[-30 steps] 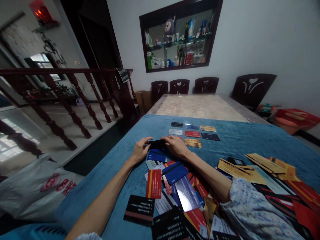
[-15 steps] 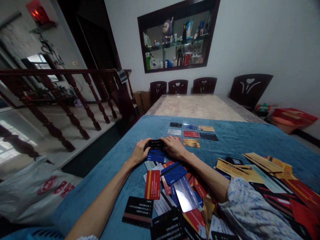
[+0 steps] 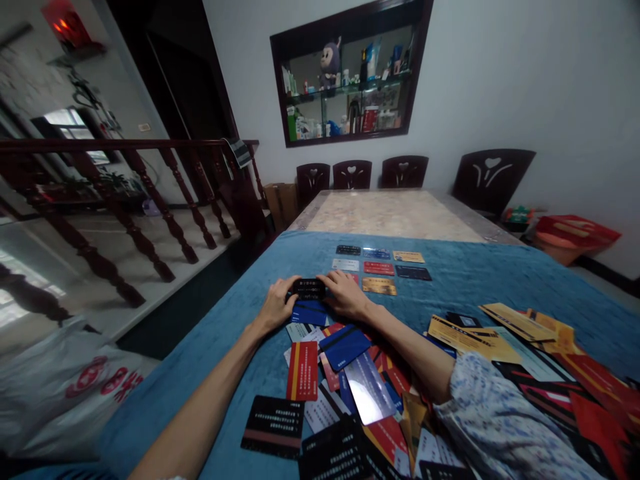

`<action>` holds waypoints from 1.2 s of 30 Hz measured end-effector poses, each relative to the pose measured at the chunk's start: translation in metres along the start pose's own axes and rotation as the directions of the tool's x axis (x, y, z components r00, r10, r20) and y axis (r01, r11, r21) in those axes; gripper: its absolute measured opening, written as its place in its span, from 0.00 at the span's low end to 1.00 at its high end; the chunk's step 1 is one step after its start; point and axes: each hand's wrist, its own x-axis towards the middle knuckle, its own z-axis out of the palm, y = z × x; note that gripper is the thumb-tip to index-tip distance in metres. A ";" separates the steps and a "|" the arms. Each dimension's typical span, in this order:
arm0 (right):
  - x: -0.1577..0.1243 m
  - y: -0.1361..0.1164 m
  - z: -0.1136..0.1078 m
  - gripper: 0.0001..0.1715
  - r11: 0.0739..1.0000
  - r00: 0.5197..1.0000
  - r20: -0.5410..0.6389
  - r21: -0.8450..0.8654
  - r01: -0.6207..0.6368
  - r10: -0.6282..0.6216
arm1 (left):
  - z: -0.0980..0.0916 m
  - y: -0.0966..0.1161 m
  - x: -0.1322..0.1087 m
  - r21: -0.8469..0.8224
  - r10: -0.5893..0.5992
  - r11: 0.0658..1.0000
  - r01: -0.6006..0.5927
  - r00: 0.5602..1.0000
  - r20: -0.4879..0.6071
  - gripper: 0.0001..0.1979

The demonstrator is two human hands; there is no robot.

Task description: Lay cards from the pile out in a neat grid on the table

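Note:
A black card [image 3: 309,289] with pale print is held between my two hands, just beyond a heap of cards. My left hand [image 3: 277,301] grips its left edge, thumb at the near side. On the right edge, my right hand [image 3: 346,293] closes over the card's end. Right below it lies a blue card [image 3: 309,312] at the heap's far end. Behind my right hand, several cards sit in rows, among them a red card [image 3: 379,267], a gold card [image 3: 379,286] and a dark card [image 3: 413,273]. A reddish card is partly hidden by my right fingers.
Nearer me, the heap includes a red card [image 3: 303,371], a purple card [image 3: 369,390] and a black card [image 3: 273,425]. Another pile with a yellow card [image 3: 473,337] lies to the right. Blue cloth [image 3: 240,313] covers the table's near part. A white plastic bag [image 3: 65,393] stands left.
The black card has tilted so more of its printed face shows. Both hands keep their hold, and the whole view has shifted slightly.

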 end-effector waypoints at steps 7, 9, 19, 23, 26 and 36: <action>0.000 0.004 0.003 0.36 1.000 0.999 -0.042 0.015 0.021 -0.020 | -0.003 0.000 0.000 -0.061 0.044 0.997 -0.043 0.999 0.016 0.27; -0.001 0.005 0.005 0.36 1.000 0.998 -0.055 0.009 0.023 -0.023 | -0.005 0.000 0.000 -0.068 0.046 0.997 -0.044 0.998 0.029 0.29; 0.000 0.006 -0.001 0.35 0.999 0.997 -0.065 0.013 0.036 -0.035 | -0.012 -0.002 0.006 -0.050 0.037 0.998 -0.032 0.995 0.089 0.29; 0.002 0.005 -0.010 0.34 1.000 0.999 -0.038 -0.005 0.022 -0.022 | -0.018 0.001 0.012 -0.008 0.040 0.999 -0.039 0.990 0.136 0.26; 0.004 0.004 -0.017 0.33 1.000 1.000 0.005 -0.027 0.013 -0.013 | -0.021 0.003 0.018 0.024 0.044 0.999 -0.048 0.986 0.162 0.25; 0.014 0.011 -0.042 0.29 0.987 0.994 0.106 -0.157 0.034 -0.018 | -0.023 0.011 0.040 0.136 0.041 0.988 -0.075 0.970 0.241 0.24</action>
